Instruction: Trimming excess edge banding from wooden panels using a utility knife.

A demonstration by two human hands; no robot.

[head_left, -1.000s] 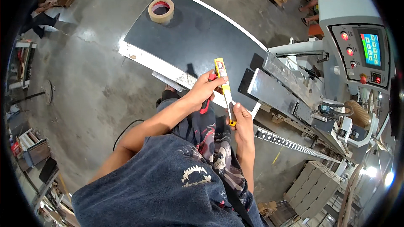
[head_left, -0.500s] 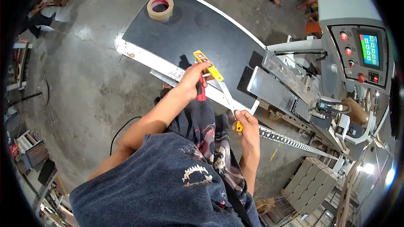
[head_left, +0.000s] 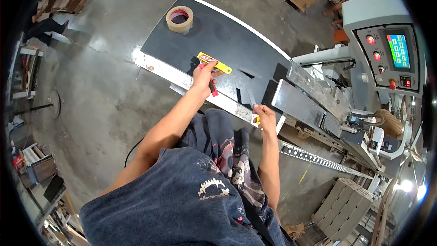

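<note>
Over the near edge of the dark tabletop [head_left: 218,41], my left hand [head_left: 203,76] is closed round a flat yellow blade case [head_left: 225,68]. In the same hand is a red tool [head_left: 213,88], mostly hidden by the fingers, so its kind is unclear. My right hand [head_left: 266,116], to the right and nearer me, pinches a thin, long metal blade [head_left: 251,95] that points up and away. A small yellow cap [head_left: 258,120] shows between the right fingers. Blade and case are apart. Narrow dark marks beside them on the tabletop look like shadows.
A roll of tan tape [head_left: 180,26] lies at the tabletop's far left. On the right stand a metal fence plate [head_left: 296,101] and a machine with a lit control panel [head_left: 387,59]. Stacked boxes [head_left: 342,207] sit at lower right. Another person's legs [head_left: 45,28] show at far left.
The blade has come out of the yellow case, which it was reaching into before. My left hand has moved left with the case and red tool; the blade stays in my right hand.
</note>
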